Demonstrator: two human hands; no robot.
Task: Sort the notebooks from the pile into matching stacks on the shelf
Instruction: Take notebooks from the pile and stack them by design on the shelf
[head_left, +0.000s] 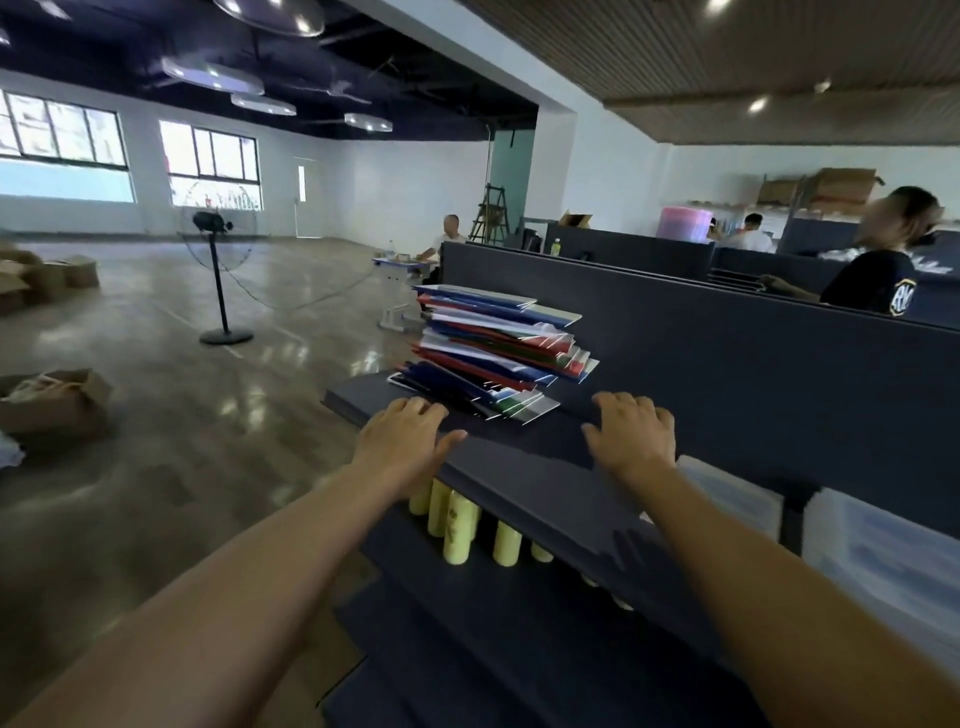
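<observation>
Notebooks (493, 353) lie in one uneven pile on the dark shelf (524, 467) — left hand (402, 441) and right hand (631, 436) rest nearer, fingers spread, holding nothing.

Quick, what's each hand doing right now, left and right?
Left hand: open, holding nothing, at the shelf edge near the notebook pile.
Right hand: open, holding nothing, over the shelf.

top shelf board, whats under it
Under the shelf board stand yellow bottles in a row. The board and left hand cover their tops; further ones toward the right are mostly hidden.
</observation>
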